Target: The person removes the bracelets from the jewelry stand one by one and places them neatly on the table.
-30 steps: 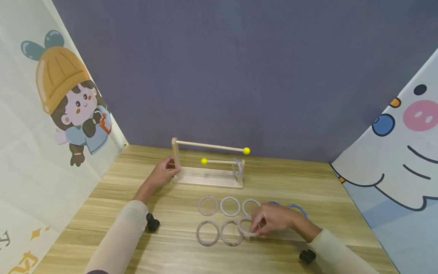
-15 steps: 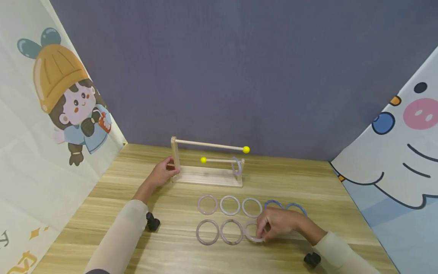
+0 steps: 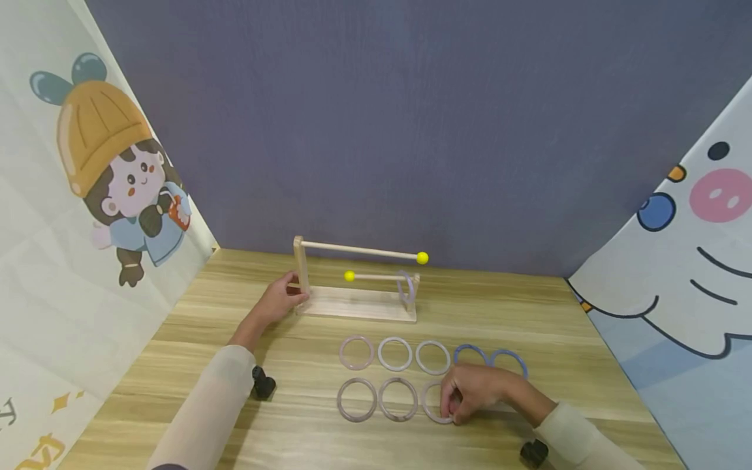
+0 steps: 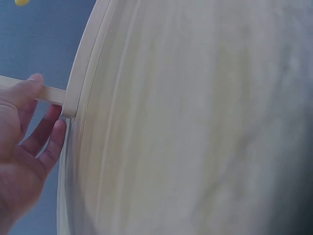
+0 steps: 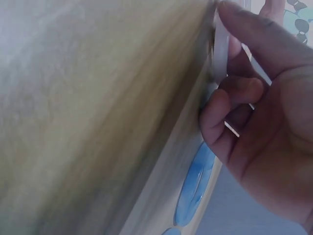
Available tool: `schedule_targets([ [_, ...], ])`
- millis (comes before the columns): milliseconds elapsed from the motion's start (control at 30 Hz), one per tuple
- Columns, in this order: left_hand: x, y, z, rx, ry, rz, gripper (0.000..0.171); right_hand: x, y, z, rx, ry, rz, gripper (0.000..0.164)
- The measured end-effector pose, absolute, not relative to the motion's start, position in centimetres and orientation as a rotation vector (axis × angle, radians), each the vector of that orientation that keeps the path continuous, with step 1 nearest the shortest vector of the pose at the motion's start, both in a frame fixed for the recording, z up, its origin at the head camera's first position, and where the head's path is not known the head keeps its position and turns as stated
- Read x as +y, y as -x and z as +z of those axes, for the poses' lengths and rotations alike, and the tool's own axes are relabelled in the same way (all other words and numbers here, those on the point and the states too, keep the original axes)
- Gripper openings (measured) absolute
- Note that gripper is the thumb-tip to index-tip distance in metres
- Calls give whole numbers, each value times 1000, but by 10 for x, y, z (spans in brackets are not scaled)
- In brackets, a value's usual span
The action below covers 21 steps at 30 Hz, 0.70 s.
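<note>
A wooden stand (image 3: 358, 305) stands at the back of the table, with two yellow-tipped rods and a pale purple ring (image 3: 410, 288) hanging on the lower rod. My left hand (image 3: 277, 299) holds the foot of its left upright; in the left wrist view, the thumb lies on one side of the wooden post (image 4: 53, 95) and the fingers are on the other. My right hand (image 3: 478, 390) pinches the right edge of a pale translucent ring (image 3: 425, 407) at the table's surface. In the right wrist view, thumb and fingers meet that ring (image 5: 221, 51), partly hidden by them.
Left of the right hand lie two brownish rings (image 3: 339, 406) in the front row. Behind them are a pinkish ring (image 3: 356, 337), two whitish rings (image 3: 395, 338) and two blue rings (image 3: 470, 346). Printed cloth panels (image 3: 705, 287) flank the wooden table (image 3: 305, 437); a dark panel (image 3: 376, 130) backs it.
My right hand has moved right and slightly toward me, bringing the pale ring down beside the brownish ones. The left hand and the stand have stayed in place.
</note>
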State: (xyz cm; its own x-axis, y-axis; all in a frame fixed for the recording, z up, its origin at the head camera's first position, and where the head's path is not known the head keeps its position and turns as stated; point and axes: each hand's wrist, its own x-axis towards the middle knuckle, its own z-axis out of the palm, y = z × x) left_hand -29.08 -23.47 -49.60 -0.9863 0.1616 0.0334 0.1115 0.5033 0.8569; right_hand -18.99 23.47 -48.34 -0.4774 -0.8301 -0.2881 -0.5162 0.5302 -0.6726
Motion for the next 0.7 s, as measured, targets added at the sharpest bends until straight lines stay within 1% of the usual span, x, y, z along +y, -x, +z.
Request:
schedule_targets([
  [400,-232,292,-497,2710,-281,1523,32,236,188,-483,2209,1101,-643,20],
  [600,-232,293,-498,2711,-275,1520,34,236,190,-479,2199,1103,-697,13],
  [700,-233,292,-498,2701,-264,1524,35,235,193,-477,2228,1149,-722,8],
])
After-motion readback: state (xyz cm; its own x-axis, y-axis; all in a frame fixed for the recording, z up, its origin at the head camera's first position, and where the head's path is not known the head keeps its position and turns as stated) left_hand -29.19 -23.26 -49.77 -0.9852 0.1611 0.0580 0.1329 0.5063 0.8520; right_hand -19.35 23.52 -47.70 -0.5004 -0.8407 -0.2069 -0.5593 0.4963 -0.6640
